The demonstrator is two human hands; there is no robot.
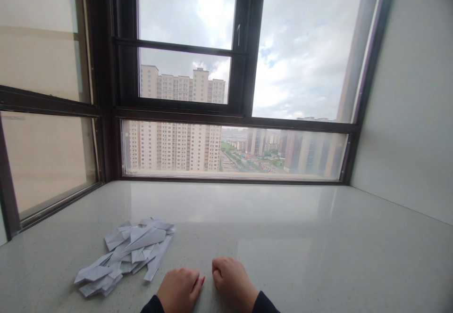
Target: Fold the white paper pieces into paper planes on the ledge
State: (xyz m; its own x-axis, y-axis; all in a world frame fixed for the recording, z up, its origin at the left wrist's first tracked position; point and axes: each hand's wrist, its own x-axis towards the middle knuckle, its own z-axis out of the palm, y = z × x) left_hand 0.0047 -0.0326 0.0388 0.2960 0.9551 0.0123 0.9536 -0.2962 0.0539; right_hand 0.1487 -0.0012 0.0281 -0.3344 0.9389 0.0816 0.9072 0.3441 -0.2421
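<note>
Evidently, fingers are curled together on the left hand (pixel 179 287) and right hand (pixel 233 280); the papers (pixel 132 251), heaped toward the left edge of the sill (pixel 325 251), are best lifted singly, folds uncrushed.

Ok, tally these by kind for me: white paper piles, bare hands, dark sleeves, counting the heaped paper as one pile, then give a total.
Paper piles: 1, the white paper pile; its overlapping pieces can't be counted singly
Bare hands: 2, left hand and right hand
Dark sleeves: 2, left sleeve and right sleeve
Total: 5
</note>
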